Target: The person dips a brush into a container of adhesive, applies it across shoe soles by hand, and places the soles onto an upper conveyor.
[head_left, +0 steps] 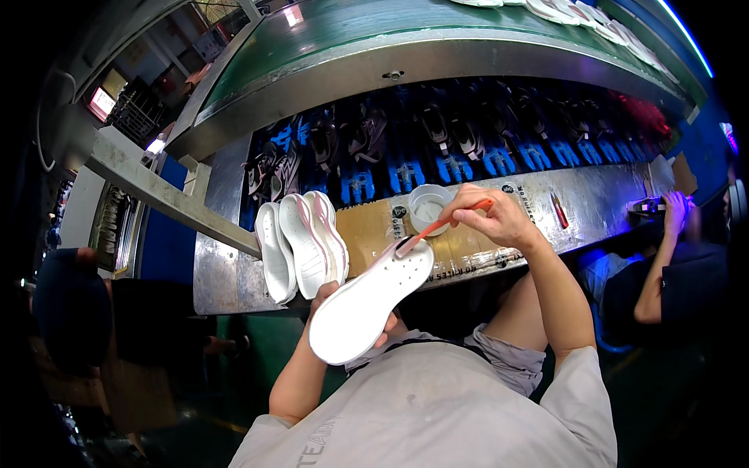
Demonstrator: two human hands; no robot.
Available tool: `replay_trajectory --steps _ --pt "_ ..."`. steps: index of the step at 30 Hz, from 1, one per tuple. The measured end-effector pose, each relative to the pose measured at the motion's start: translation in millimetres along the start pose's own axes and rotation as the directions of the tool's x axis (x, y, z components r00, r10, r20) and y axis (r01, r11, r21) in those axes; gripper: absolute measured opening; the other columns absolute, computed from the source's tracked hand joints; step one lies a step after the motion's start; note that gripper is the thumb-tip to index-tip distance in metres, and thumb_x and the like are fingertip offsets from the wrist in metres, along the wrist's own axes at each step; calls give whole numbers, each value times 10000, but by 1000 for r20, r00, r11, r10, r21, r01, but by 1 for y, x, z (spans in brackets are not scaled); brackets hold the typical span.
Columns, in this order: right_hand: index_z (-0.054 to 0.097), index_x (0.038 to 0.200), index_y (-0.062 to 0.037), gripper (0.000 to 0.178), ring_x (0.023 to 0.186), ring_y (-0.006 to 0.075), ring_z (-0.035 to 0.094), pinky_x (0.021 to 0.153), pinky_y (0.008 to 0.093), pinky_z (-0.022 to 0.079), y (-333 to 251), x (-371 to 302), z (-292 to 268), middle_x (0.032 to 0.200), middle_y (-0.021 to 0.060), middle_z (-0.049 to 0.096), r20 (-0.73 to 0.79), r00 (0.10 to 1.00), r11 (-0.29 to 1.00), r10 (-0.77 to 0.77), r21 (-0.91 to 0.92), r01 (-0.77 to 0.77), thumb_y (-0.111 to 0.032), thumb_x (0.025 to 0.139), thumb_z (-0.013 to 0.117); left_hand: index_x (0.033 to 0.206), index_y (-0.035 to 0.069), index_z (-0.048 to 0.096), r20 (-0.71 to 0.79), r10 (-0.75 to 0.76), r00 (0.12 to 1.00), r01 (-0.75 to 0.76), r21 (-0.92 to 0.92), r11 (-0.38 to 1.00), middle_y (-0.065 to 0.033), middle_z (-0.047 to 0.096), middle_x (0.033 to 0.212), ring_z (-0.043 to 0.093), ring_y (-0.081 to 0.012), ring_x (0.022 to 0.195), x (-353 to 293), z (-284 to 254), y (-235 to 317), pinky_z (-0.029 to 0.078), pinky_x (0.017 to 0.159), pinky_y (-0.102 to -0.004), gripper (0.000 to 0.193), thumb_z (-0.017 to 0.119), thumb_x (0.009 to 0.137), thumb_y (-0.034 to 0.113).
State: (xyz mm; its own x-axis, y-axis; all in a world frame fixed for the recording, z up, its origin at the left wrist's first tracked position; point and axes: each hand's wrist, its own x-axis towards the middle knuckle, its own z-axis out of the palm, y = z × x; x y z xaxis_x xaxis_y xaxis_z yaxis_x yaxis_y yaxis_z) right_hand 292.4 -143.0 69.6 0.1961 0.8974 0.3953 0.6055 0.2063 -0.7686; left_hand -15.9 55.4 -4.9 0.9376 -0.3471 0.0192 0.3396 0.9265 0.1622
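A white shoe sole (363,308) with small holes near its upper end lies tilted across my left hand (322,296). My left thumb shows at the sole's left edge and its fingertips at the right edge; the palm is hidden underneath. Pinched in my right hand (499,220) is an orange-handled brush (433,228). Its dark bristles touch the sole near the upper rim. Just beyond the brush stands a round whitish tub (428,204), partly behind my right fingers. Several more white soles (300,246), some with pink edges, lean together on the bench to the left.
A metal bench (222,269) with cardboard taped on it runs before me. Behind it, several dark shoes (367,136) sit on a line with blue holders. A red-handled tool (559,212) lies to the right. A green conveyor (351,39) crosses above. A co-worker's arm (659,265) is at far right.
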Motion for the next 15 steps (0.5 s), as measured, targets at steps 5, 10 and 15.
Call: replay_trajectory --steps 5,10,15 --pt "781 1057 -24 233 850 191 647 803 332 517 4 -11 15 839 73 732 -130 970 979 203 21 -203 -194 997 633 1556 34 363 27 96 995 -98 131 986 -374 527 1262 647 -534 1036 3 0 11 634 720 -512 912 617 906 620" --pt "774 1061 10 189 846 195 654 790 334 520 -19 -17 45 843 92 742 -165 978 990 127 79 -115 -102 966 653 1581 0 299 -68 379 923 -303 478 824 -294 561 1340 664 -430 1102 11 -13 26 589 915 -495 921 559 953 622" --pt "779 1017 4 153 795 199 624 746 339 515 -51 -24 53 810 74 739 -100 994 991 52 127 -39 -91 951 679 1593 -39 249 26 565 824 -351 807 475 -165 561 1435 594 -254 1294 17 -6 48 496 1083 -388 956 558 980 627"
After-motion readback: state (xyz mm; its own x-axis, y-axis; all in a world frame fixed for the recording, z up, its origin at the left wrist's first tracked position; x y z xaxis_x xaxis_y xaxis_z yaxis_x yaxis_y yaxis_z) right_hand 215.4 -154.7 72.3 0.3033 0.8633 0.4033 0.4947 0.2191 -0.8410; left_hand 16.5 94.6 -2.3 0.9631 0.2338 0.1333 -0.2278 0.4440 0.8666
